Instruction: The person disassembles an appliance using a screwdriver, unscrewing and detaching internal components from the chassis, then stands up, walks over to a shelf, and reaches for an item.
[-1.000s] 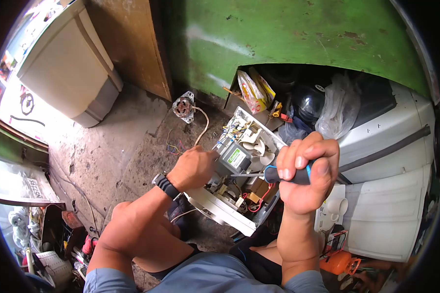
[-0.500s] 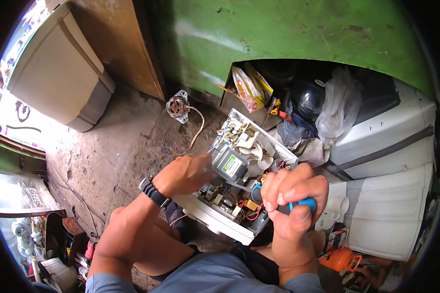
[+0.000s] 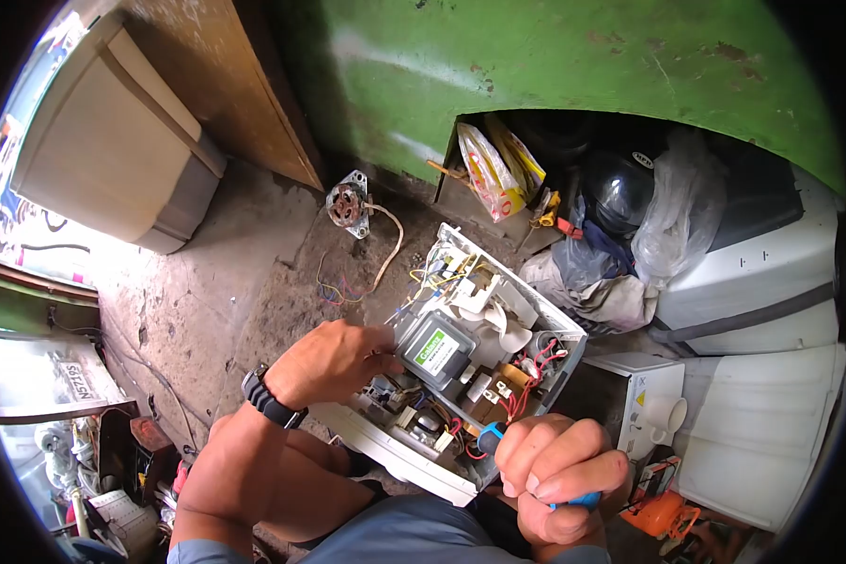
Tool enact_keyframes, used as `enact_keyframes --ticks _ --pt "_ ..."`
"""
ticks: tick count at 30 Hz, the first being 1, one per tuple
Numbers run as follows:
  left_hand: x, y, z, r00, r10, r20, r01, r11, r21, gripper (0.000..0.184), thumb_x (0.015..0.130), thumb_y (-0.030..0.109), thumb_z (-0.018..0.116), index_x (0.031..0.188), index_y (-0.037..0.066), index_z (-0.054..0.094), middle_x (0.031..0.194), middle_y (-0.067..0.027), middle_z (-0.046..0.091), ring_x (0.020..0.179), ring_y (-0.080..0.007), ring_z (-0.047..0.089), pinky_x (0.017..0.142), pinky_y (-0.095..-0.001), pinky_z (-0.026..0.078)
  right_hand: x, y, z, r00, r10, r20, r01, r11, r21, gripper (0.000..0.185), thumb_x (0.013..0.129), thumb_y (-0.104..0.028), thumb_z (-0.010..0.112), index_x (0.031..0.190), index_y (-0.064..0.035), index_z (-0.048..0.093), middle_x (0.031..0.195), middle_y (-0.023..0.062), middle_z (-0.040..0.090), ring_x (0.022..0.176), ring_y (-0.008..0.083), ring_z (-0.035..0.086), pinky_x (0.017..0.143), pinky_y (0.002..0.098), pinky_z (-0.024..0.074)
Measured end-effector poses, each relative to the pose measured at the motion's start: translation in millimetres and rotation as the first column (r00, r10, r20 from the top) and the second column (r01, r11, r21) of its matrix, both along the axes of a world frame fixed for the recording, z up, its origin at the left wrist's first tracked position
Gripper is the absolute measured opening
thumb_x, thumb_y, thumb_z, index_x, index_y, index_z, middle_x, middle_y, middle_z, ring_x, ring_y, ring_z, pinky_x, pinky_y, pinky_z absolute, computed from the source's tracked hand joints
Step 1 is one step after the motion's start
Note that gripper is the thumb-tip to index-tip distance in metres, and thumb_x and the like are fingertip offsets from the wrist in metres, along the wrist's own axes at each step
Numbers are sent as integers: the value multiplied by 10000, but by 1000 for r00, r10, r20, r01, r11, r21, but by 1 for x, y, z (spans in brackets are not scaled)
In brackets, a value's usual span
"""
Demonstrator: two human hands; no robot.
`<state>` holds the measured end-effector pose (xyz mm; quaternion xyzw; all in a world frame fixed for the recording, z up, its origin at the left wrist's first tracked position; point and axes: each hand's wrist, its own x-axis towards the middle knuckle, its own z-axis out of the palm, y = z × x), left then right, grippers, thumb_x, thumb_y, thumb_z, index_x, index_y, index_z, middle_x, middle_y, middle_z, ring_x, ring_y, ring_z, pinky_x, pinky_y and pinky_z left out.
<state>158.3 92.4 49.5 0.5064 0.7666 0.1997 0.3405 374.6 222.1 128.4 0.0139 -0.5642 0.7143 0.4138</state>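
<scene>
1. Opened appliance chassis (image 3: 395, 453), apparently a microwave oven: centre, just beyond the person's lap, tilted to view; underside hidden.
2. Grey metal unit (image 3: 420, 331), green-and-white "Galanz" label: mid-chassis, toward the left side.
3. Fan (image 3: 506, 336), pale blades: just right of the grey unit.
4. Transformer-like brown block (image 3: 484, 402), with red wires (image 3: 520, 397) beside it: near right part of the chassis.
5. Left hand (image 3: 334, 361): fingers curled, at the grey unit's left edge; whether they pinch anything cannot be told.
6. Right hand (image 3: 562, 465): closed around a blue-and-black screwdriver (image 3: 491, 437), at the chassis's near right corner; tip not made out.
7. Step in hand, as judged: work on the chassis interior, left hand at the parts, tool held at hand.
8. Next move, as judged: calls for a steady left hand and a screwdriver path clear of the red wires.
</scene>
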Motion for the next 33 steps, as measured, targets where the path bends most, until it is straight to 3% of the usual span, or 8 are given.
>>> enact_keyframes --ticks 11,12,18,20,22,26,31,33 --pt "-1 3 -5 1000 -11 0 11 993 121 286 970 339 662 912 61 627 756 -190 672 762 -420 674 664 -502 525 -5 2 -9 996 70 56 -73 996 46 261 1052 -292 594 986 -54 511 871 85 499 539 161 505 489 338 432" --pt "0 4 0 1000 -19 -6 19 998 61 243 948 290 693 990 53 662 805 -184 690 787 -401 686 685 -478 535 -1 17 -2 982 183 52 -188 976 113 232 1037 -239 622 1124 -39 545 955 112 547 650 200 546 569 373 471" --pt "-1 8 5 1000 -14 -7 14 999 -40 245 925 244 720 1076 53 700 863 -172 713 835 -379 699 718 -456 547 -11 22 1 985 173 1 -172 981 89 198 1013 -161 638 1003 26 575 867 114 537 604 191 530 516 338 450" --pt "-1 8 3 1000 -1 -4 1 999 39 291 952 321 682 885 54 585 769 -175 673 771 -414 676 659 -508 519 -17 36 -7 968 250 -35 -242 958 154 179 1005 -134 639 1008 33 573 879 118 536 607 194 530 505 333 443" --pt "-2 10 4 1000 -13 2 13 999 36 292 950 319 683 886 52 584 770 -174 672 771 -415 675 661 -508 518 -20 37 -6 949 313 -37 -304 940 153 145 1004 -102 632 1038 27 577 932 130 530 639 209 534 536 355 458" --pt "-7 14 9 998 -68 14 67 996 57 284 948 307 681 888 47 583 777 -165 674 769 -412 671 666 -507 513 -25 32 -13 943 319 90 -325 944 60 128 1031 -131 601 1073 -13 574 939 127 518 686 222 535 643 410 487" --pt "-7 12 4 997 -75 4 74 996 46 272 952 298 674 895 45 590 791 -160 683 776 -407 671 673 -500 512 -40 22 -6 946 246 209 -267 960 79 107 1030 -155 591 1064 -68 537 881 135 513 652 230 515 647 428 475" --pt "-8 11 4 997 -76 7 75 996 37 269 952 297 673 899 45 594 796 -160 686 779 -407 671 675 -497 513 -45 14 -16 965 166 202 -188 978 94 204 1065 -240 547 998 -52 506 892 94 490 549 160 499 513 351 449"
